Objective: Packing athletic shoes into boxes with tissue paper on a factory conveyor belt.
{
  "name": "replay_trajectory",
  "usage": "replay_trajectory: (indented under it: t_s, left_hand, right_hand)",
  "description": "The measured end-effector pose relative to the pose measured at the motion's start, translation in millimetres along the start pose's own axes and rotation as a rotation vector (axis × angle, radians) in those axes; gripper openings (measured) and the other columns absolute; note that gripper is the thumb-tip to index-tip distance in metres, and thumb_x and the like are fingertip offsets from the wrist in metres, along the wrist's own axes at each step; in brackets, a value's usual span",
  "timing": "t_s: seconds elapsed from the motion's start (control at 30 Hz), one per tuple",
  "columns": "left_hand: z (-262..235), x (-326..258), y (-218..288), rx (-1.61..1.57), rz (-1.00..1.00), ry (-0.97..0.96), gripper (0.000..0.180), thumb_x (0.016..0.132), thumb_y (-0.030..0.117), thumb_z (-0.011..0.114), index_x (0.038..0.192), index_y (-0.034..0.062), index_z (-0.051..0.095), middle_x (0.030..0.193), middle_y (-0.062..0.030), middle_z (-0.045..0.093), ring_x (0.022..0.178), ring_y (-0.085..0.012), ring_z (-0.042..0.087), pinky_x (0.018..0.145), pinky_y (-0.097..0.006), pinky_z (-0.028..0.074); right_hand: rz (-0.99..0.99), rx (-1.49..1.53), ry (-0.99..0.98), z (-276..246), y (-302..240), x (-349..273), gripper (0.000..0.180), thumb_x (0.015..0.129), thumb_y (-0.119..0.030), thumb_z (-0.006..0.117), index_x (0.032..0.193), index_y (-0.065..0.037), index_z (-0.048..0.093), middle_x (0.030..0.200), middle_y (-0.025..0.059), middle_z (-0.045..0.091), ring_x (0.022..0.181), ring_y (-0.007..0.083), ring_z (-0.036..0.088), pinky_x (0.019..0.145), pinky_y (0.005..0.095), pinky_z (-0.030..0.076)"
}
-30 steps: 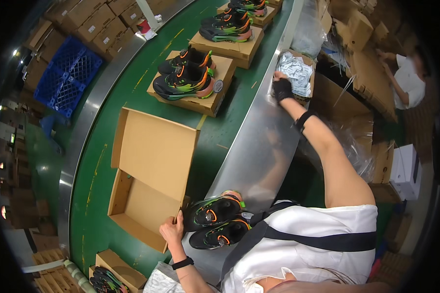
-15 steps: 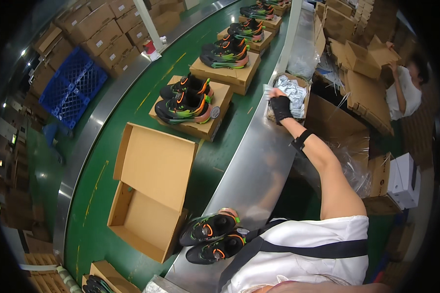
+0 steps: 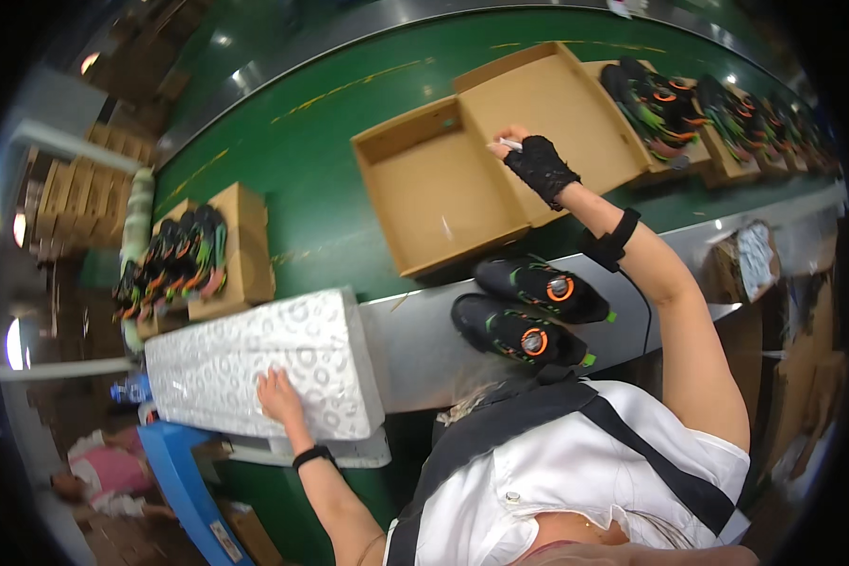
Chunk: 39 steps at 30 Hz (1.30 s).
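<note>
My right hand (image 3: 536, 165), in a black fingerless glove, pinches a small white packet (image 3: 511, 144) above an open cardboard shoe box (image 3: 434, 193). The box lies with its lid folded back to the right; no contents show in it. My bare left hand (image 3: 280, 398) rests, fingers spread, on a stack of white wrapping paper (image 3: 226, 354) printed with grey rings. Between my body and the box, a pair of black sneakers (image 3: 505, 325) with orange and green trim stands on the metal ledge (image 3: 410, 330).
Farther right along the green conveyor (image 3: 321, 141), more sneakers (image 3: 656, 104) sit on closed boxes. Several more sneakers (image 3: 198, 245) are at the left. A small carton (image 3: 750, 259) of silvery white packets is by the ledge at right. Another person (image 3: 113, 467) is at lower left.
My right hand has moved from the carton of packets to above the open box. My view has swung left, bringing my left hand and the wrapping paper into sight.
</note>
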<state>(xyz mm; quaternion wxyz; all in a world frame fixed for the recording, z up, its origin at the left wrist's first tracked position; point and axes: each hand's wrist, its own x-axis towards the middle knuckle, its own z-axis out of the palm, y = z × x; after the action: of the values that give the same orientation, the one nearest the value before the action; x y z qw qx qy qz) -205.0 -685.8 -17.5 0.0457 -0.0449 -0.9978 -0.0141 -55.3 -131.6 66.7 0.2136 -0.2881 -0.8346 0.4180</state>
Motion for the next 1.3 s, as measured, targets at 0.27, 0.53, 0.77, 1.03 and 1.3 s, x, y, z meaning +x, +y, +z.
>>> replay_trajectory:
  t_s: [0.27,0.53,0.77,1.03,1.3]
  left_hand:
    - [-32.2,31.8,-3.3,-0.162,-0.263,0.181,0.024,0.085,0.024,0.041,0.084,0.0026,0.052,0.091,-0.0188,0.055,0.083,-0.0355,0.050,0.071,-0.040,0.040]
    - [-212.4,42.5,123.0,-1.363,0.075,0.296,0.018,0.085,0.015,0.041,0.094,0.0005,0.047,0.081,-0.0064,0.050,0.071,-0.0124,0.049,0.060,-0.025,0.042]
    - [-187.7,6.0,364.6,-1.388,0.710,0.026,0.016,0.087,0.012,0.039,0.098,-0.0004,0.040,0.080,-0.0079,0.051,0.062,-0.0127,0.055,0.054,-0.025,0.051]
    - [-145.5,-31.5,453.8,-1.035,1.171,0.193,0.041,0.078,0.022,0.057,0.109,-0.0003,0.042,0.115,-0.0190,0.039,0.112,-0.0333,0.036,0.089,-0.046,0.031]
    - [-11.8,58.0,321.4,-0.026,0.690,0.167,0.054,0.072,0.044,0.056,0.116,0.0143,0.046,0.125,-0.0182,0.034,0.121,-0.0383,0.020,0.087,-0.066,0.014]
  right_hand:
    - [-0.084,0.044,-0.236,33.1,13.5,-23.6,0.030,0.084,-0.027,0.041,0.082,-0.003,0.058,0.065,0.0102,0.058,0.065,0.0181,0.057,0.063,0.0286,0.044]
    - [-0.483,0.216,-0.325,7.0,-28.2,-56.2,0.015,0.073,-0.006,0.055,0.087,-0.005,0.055,0.090,0.0086,0.056,0.081,0.0188,0.055,0.069,0.0284,0.043]
    - [-0.083,0.965,-0.494,13.3,-87.7,-83.7,0.054,0.069,-0.027,0.068,0.112,-0.004,0.045,0.083,0.0026,0.056,0.079,0.0111,0.052,0.071,0.0251,0.042]
    - [0.323,0.712,0.582,-73.4,56.9,-5.0,0.024,0.073,-0.031,0.064,0.063,-0.016,0.047,0.045,-0.0059,0.037,0.038,0.0049,0.035,0.035,0.0193,0.027]
    - [0.199,0.851,0.941,-159.7,145.1,-13.7,0.016,0.080,-0.012,0.055,0.089,-0.006,0.043,0.056,0.0003,0.045,0.042,0.0078,0.040,0.038,0.0199,0.029]
